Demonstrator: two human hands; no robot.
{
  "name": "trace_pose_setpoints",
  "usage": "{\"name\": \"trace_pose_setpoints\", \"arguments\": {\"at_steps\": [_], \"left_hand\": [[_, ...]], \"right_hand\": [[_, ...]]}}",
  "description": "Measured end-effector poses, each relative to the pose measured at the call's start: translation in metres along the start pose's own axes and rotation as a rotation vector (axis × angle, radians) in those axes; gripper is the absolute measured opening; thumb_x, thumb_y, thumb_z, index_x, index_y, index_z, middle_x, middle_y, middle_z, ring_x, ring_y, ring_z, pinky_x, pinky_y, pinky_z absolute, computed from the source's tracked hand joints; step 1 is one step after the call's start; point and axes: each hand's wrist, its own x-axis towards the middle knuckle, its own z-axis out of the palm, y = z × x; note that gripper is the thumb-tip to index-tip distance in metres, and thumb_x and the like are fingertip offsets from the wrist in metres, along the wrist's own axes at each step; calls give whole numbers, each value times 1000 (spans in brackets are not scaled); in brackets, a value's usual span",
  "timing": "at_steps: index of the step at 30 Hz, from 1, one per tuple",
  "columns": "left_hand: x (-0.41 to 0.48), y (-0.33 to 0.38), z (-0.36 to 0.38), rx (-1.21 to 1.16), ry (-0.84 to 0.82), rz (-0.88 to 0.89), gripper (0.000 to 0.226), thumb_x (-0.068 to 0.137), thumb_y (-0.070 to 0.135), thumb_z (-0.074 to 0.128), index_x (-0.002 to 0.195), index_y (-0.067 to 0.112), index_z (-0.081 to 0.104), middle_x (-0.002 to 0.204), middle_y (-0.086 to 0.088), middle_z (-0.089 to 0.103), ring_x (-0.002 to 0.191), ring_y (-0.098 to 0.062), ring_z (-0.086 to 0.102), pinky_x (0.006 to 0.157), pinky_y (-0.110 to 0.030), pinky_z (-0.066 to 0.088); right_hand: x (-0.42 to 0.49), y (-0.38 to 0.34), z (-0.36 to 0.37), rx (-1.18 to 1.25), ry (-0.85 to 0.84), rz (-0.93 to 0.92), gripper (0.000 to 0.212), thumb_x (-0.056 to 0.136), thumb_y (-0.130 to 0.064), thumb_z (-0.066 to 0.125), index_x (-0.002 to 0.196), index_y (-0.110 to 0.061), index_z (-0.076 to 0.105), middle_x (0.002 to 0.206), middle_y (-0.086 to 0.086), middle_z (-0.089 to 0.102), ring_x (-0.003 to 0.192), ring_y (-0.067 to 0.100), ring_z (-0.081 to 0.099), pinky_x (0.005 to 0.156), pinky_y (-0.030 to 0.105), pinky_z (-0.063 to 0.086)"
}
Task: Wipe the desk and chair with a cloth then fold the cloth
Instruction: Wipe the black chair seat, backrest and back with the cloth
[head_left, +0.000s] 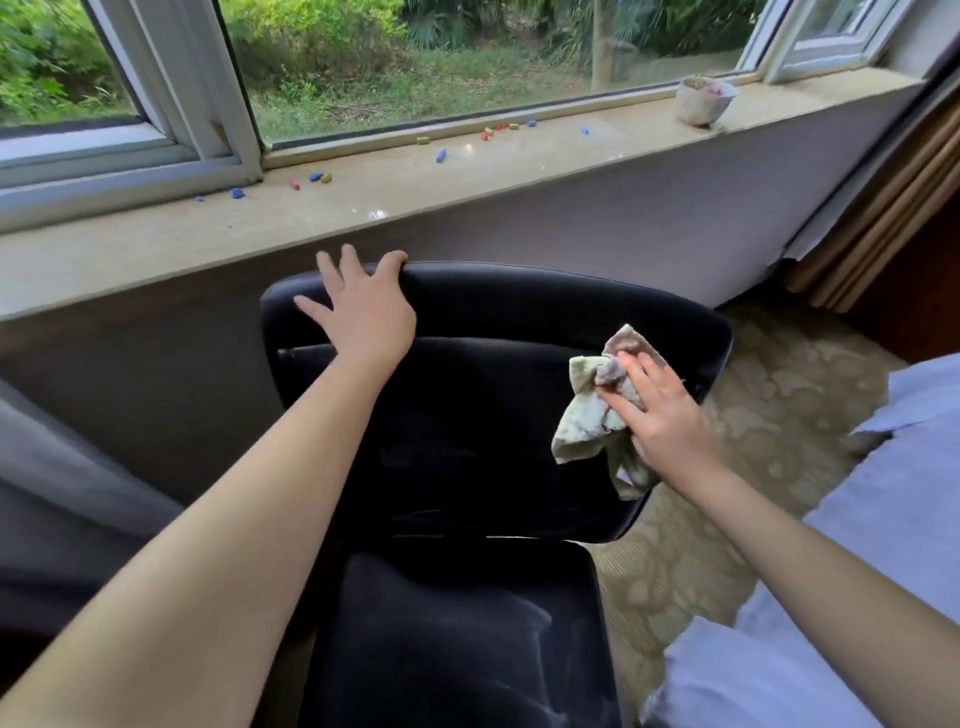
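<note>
A black upholstered chair (483, 415) stands in front of me, its backrest facing the window wall. My left hand (363, 306) rests on the top left of the backrest, fingers spread and hooked over its upper edge. My right hand (660, 410) presses a crumpled pale green and grey cloth (597, 410) flat against the right side of the backrest, fingers straight. Part of the cloth hangs down below my palm. The desk is not in view.
A long beige windowsill (467, 171) runs behind the chair, strewn with several small coloured bits and a small white pot (704, 101) at the right. Patterned carpet (769, 415) lies to the right, curtain (893, 218) beyond it. A grey surface (62, 467) sits at left.
</note>
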Motion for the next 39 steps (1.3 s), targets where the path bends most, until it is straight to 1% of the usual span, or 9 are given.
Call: {"name": "trace_pose_setpoints", "arguments": {"at_steps": [5, 10, 13, 18, 26, 29, 32, 35, 39], "left_hand": [[-31, 47, 37, 123, 54, 239, 85, 85, -3, 50, 150, 34, 10, 158, -15, -8, 143, -36, -15, 111, -62, 1], [-39, 59, 53, 268, 80, 359, 92, 86, 5, 58, 150, 34, -1, 157, -14, -3, 144, -39, -9, 111, -60, 11], [-38, 60, 50, 372, 84, 358, 96, 84, 9, 63, 150, 33, -2, 157, -16, 1, 144, -40, -3, 112, -55, 18], [-45, 85, 49, 452, 56, 262, 90, 84, 14, 65, 149, 26, 4, 154, -22, 7, 141, -45, 5, 113, -50, 23], [-47, 103, 53, 478, 55, 190, 85, 85, 13, 64, 148, 23, 7, 153, -27, 10, 139, -49, 12, 109, -50, 29], [-46, 99, 58, 480, 74, 196, 87, 85, 12, 64, 148, 23, 4, 153, -26, 8, 140, -48, 10, 109, -49, 30], [-45, 95, 65, 490, 99, 201, 88, 86, 13, 62, 149, 23, 2, 154, -25, 6, 140, -48, 9, 107, -48, 32], [-42, 94, 70, 481, 123, 201, 89, 85, 11, 61, 149, 22, 1, 154, -25, 3, 140, -48, 7, 105, -47, 34], [-43, 93, 68, 463, 114, 195, 89, 85, 11, 62, 149, 24, 2, 155, -23, 3, 141, -48, 7, 103, -45, 36]], "right_hand": [[-78, -40, 48, 105, -119, -123, 28, 92, -19, 43, 116, -16, 56, 145, 7, 37, 132, 29, 37, 108, 42, 23], [-146, -40, 53, -20, -575, -390, 40, 49, -20, 86, 87, -26, 76, 116, 3, 68, 106, 23, 62, 100, 40, 33], [-131, -16, 35, 25, -421, -336, 33, 57, -18, 80, 90, -15, 76, 114, 11, 68, 104, 29, 65, 96, 44, 44], [-34, 50, -10, 31, 17, -86, 30, 84, -6, 46, 97, -4, 72, 129, 23, 56, 117, 42, 54, 102, 49, 36], [2, 46, -10, 33, 177, -89, 24, 90, -9, 49, 89, -8, 73, 130, 19, 57, 118, 40, 54, 83, 48, 53], [-60, 15, 32, 135, 84, -197, 25, 91, -10, 48, 89, -7, 72, 129, 16, 59, 119, 36, 50, 100, 46, 38], [-124, -13, 66, 166, -219, -430, 28, 82, -13, 52, 99, -15, 74, 129, 4, 60, 122, 22, 46, 107, 37, 34], [-152, -27, 74, 156, -462, -505, 39, 60, -25, 86, 98, -22, 75, 123, -5, 64, 113, 12, 59, 100, 28, 43], [-137, -21, 64, 127, -412, -453, 45, 55, -22, 89, 98, -20, 75, 124, 1, 64, 114, 16, 60, 97, 31, 47]]}}
